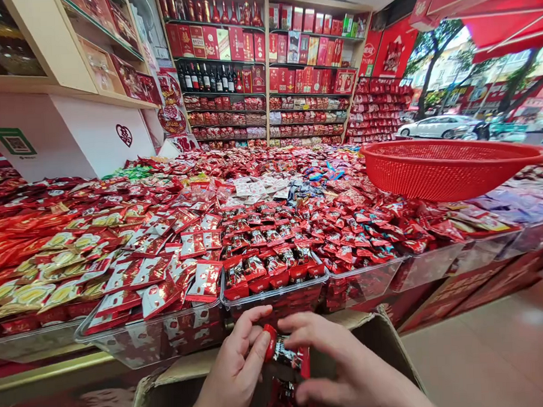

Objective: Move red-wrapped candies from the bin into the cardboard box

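Red wrapper pinched above an open carton

From the head view, I saw the left hand (240,361) nipping one red end of a small black-and-red sweet packet (284,350) between thumb and fingers. Beside it, the right hand (329,354) was loosely curled, thumb well apart from the fingers; whether it touched the wrapper, I couldn't tell. The packet was over an open cardboard box (397,348), just in front of a clear plastic tray (275,298) of similar packets (278,266). It looked light, its film glossy and probably slippery, the filling perhaps crushable; the flat sealed end seemed the safest hold.
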Tool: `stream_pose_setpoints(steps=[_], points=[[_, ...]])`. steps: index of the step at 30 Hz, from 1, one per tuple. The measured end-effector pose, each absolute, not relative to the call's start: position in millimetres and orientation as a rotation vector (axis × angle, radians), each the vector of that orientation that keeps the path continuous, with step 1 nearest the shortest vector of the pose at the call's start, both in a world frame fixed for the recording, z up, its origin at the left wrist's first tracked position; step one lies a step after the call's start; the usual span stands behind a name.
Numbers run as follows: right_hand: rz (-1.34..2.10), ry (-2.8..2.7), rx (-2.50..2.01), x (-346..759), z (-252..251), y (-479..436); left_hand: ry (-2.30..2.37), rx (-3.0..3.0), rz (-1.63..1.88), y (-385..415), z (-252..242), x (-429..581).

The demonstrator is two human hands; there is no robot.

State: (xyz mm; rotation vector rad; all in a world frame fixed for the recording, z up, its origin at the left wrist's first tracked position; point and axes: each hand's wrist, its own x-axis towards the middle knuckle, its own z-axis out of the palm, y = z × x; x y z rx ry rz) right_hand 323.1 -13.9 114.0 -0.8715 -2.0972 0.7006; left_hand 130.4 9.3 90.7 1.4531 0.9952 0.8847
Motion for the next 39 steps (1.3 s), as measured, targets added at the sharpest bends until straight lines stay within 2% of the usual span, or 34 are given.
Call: stream_pose_setpoints(steps=[5,7,15,22,32,39], points=[[0.061,-2.238,-0.691,321,108,-18,0.941,1.372,0.926,4,92,135],[-0.090,-2.237,-0.628,322,107,-16,0.928,1.275,0.959,2,94,137],[-0.152,-2.210,-0.710,326,150,15,0.960,1.191,1.083,5,94,140],[-0.416,-2.323,-0.846,281,158,70,1.001,1.234,1.102,4,90,140],[-0.287,-2.455,-1.103,265,164,68,0.958,1.322,1.031,7,82,137],[-0.101,-2.365,-0.991,274,171,58,0.962,1.297,1.051,6,83,136]])
